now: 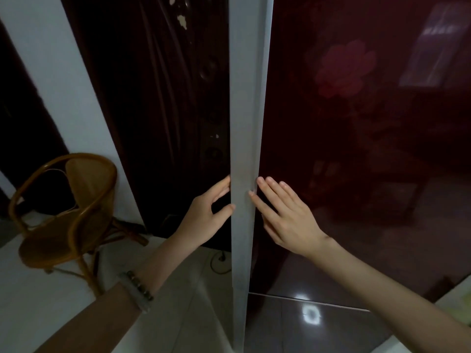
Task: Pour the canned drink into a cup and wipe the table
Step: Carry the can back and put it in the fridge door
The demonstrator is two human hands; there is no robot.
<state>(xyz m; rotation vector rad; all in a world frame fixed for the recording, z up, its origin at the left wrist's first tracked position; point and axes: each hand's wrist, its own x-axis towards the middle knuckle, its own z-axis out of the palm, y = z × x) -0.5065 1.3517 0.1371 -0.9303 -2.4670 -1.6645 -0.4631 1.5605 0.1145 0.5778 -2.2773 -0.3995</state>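
Note:
A tall dark red glossy door, likely a fridge door, fills the right half of the view, with a grey vertical edge strip on its left side. My left hand curls around the left side of that strip, thumb on its front face. My right hand lies flat with spread fingers on the red door, fingertips touching the strip. No can, cup or cloth is in view.
A rattan chair stands at the left on the pale tiled floor. Behind the strip hangs a dark curtain. A white wall runs beside it. A pale counter corner shows at the lower right.

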